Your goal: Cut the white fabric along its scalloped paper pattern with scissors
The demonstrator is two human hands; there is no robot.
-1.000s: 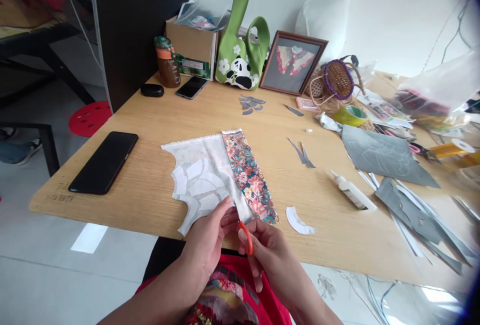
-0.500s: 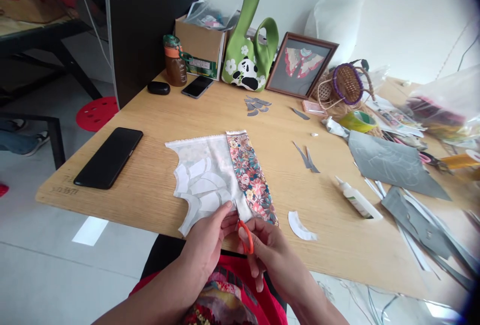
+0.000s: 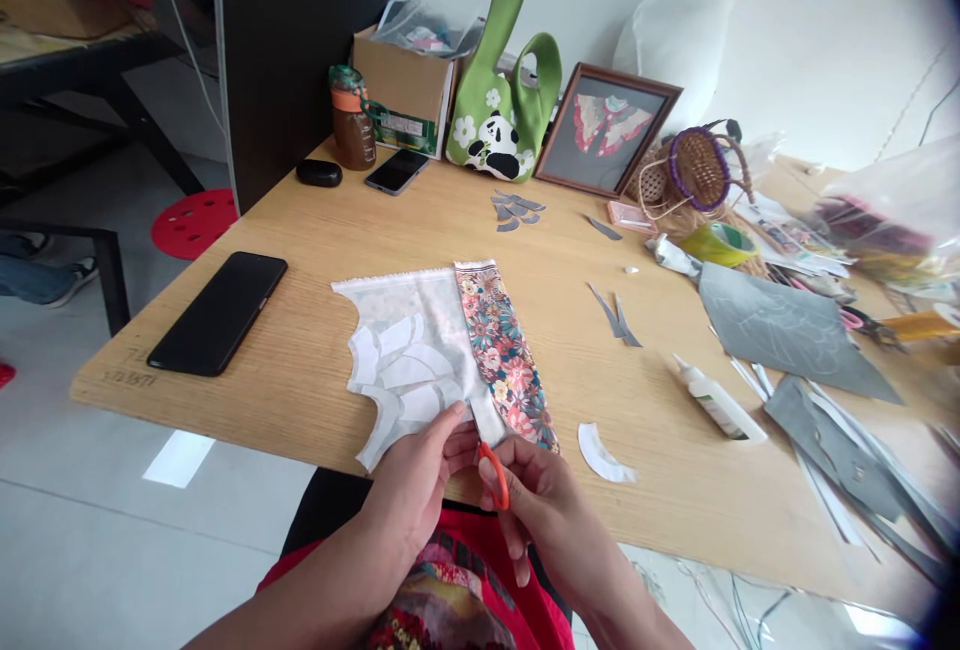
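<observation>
A piece of pale fabric (image 3: 439, 305) lies at the table's near edge, with several white shaped pieces on it and a floral-print strip (image 3: 506, 355) along its right side. Its left edge is cut into scallops. My left hand (image 3: 416, 475) grips the fabric's near edge between thumb and fingers. My right hand (image 3: 544, 495) is closed on the handles of small orange-handled scissors (image 3: 496, 480). Their blades point away from me, at the fabric just right of my left fingertips. A loose curved white piece (image 3: 604, 455) lies to the right of my right hand.
A black phone (image 3: 221, 312) lies at left. White glue bottle (image 3: 718, 400), grey scraps (image 3: 615, 315) and a grey sheet (image 3: 787, 325) are at right. At the back stand a drink bottle (image 3: 352, 125), a green bag (image 3: 487, 90), a picture frame (image 3: 600, 125) and a basket (image 3: 697, 170).
The scissors' handles have come closer together in my right hand, and the blades look more closed. My left hand keeps its hold. The whole view has shifted very slightly.
</observation>
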